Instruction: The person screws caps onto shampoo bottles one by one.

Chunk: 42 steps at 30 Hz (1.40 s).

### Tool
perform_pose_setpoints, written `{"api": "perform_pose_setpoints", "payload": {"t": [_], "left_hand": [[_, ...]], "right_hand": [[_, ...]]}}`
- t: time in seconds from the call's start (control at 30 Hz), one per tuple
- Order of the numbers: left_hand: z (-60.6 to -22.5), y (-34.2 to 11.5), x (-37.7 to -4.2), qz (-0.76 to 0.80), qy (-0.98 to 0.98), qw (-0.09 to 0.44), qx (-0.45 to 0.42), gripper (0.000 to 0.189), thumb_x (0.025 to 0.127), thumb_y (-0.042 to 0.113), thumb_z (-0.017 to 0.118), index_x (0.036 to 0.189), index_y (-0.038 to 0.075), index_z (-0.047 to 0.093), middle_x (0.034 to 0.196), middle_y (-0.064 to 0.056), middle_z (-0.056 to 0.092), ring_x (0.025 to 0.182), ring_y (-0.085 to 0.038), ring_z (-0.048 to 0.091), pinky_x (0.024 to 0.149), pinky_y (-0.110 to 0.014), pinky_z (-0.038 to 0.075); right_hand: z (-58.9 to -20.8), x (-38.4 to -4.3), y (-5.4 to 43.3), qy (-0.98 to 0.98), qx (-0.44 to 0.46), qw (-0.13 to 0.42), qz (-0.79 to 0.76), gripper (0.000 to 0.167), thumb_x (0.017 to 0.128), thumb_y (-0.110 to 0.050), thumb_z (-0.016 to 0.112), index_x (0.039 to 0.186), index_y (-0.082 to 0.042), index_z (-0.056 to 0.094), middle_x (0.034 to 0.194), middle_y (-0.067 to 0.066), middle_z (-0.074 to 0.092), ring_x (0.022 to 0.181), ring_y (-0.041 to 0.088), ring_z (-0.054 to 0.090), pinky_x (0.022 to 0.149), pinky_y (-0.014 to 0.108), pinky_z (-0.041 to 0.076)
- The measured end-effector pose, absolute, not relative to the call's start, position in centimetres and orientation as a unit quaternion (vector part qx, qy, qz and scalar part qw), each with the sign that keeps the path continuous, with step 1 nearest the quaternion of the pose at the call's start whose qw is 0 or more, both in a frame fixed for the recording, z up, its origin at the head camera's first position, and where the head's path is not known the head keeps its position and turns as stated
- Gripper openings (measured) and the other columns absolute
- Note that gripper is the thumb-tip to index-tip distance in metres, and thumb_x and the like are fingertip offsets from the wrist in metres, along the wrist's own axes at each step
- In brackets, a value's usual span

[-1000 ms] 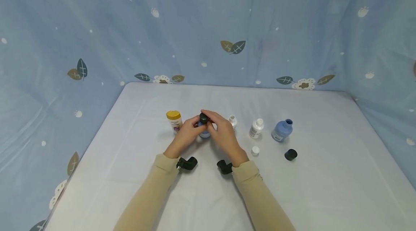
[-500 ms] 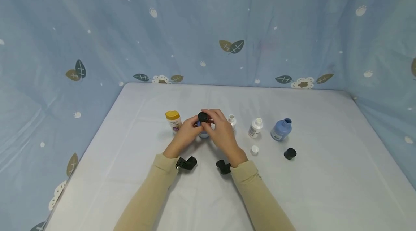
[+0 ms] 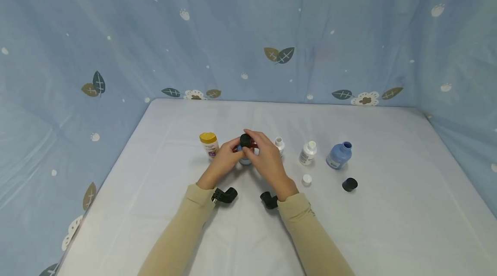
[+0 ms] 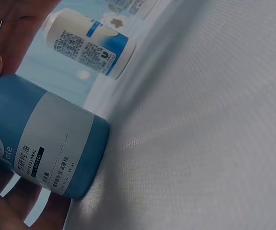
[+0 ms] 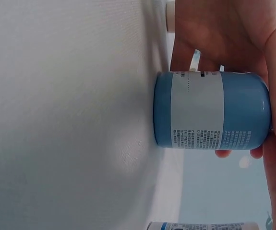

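The left hand point(image 3: 224, 158) curls round an upright blue bottle point(image 4: 56, 141) on the white table point(image 3: 380, 233); the right hand point(image 3: 268, 160) pinches a black cap point(image 3: 245, 140) at its top. Just left stands a yellow-capped container point(image 3: 210, 145); rightward, two white bottles point(image 3: 308, 153), then an open second blue bottle point(image 3: 338, 155).

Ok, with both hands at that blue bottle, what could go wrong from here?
The blue bottle might turn in the left hand along with the black cap that the right hand pinches, so a twist could achieve little.
The right hand partly hides a white bottle in the head view; a wide swing could knock it over.
The left hand appears close to the yellow-capped bottle, which might tip if nudged.
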<state>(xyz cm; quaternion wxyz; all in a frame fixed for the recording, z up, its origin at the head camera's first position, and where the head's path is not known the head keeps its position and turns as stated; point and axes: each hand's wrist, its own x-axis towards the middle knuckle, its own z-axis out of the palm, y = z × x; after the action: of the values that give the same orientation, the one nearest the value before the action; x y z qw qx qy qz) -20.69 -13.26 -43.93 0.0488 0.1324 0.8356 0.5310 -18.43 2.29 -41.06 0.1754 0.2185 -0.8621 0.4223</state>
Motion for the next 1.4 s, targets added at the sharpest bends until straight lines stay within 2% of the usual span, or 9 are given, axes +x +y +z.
{"api": "perform_pose_setpoints", "payload": {"t": [0.23,0.27,0.57,1.0,1.4], "left_hand": [[-42.93,-13.14,-20.22,0.532,0.834,0.052,0.136,0.038,0.085,0.033,0.060,0.119,0.016,0.057,0.119,-0.003,0.056,0.110,-0.020,0.050,0.091,-0.040,0.039],[-43.44,-13.24,-20.47,0.532,0.834,0.048,0.136,0.038,0.084,0.036,0.060,0.119,0.018,0.058,0.118,-0.001,0.057,0.108,-0.018,0.050,0.090,-0.039,0.039],[-43.84,-13.25,-20.83,0.528,0.836,0.042,0.142,0.035,0.084,0.043,0.057,0.115,0.025,0.059,0.116,0.005,0.057,0.106,-0.013,0.051,0.088,-0.036,0.041],[-43.60,-13.44,-20.44,0.543,0.827,0.059,0.135,0.036,0.084,0.042,0.058,0.115,0.024,0.059,0.118,0.003,0.056,0.109,-0.013,0.049,0.091,-0.036,0.039],[-43.50,-13.30,-20.50,0.550,0.823,0.044,0.133,0.033,0.083,0.041,0.060,0.111,0.024,0.061,0.113,0.005,0.058,0.108,-0.013,0.050,0.089,-0.038,0.041]], "right_hand": [[-41.11,-18.59,2.47,-0.856,0.238,0.181,0.421,0.049,0.081,0.002,0.053,0.126,-0.017,0.051,0.117,-0.002,0.054,0.095,0.013,0.056,0.076,0.028,0.046],[-41.10,-18.60,2.48,-0.856,0.239,0.180,0.422,0.049,0.081,0.002,0.052,0.126,-0.017,0.051,0.117,-0.002,0.054,0.096,0.014,0.055,0.076,0.028,0.046],[-40.98,-18.74,2.59,-0.854,0.229,0.170,0.436,0.041,0.085,-0.005,0.052,0.124,-0.017,0.053,0.117,-0.003,0.054,0.098,0.010,0.055,0.081,0.022,0.044],[-41.30,-18.76,2.67,-0.848,0.234,0.157,0.450,0.040,0.087,-0.006,0.051,0.125,-0.017,0.052,0.119,-0.003,0.053,0.102,0.011,0.053,0.082,0.022,0.044],[-41.31,-18.87,2.61,-0.833,0.233,0.170,0.472,0.037,0.087,-0.006,0.053,0.123,-0.014,0.053,0.115,-0.001,0.055,0.105,0.011,0.052,0.080,0.019,0.044]]}}
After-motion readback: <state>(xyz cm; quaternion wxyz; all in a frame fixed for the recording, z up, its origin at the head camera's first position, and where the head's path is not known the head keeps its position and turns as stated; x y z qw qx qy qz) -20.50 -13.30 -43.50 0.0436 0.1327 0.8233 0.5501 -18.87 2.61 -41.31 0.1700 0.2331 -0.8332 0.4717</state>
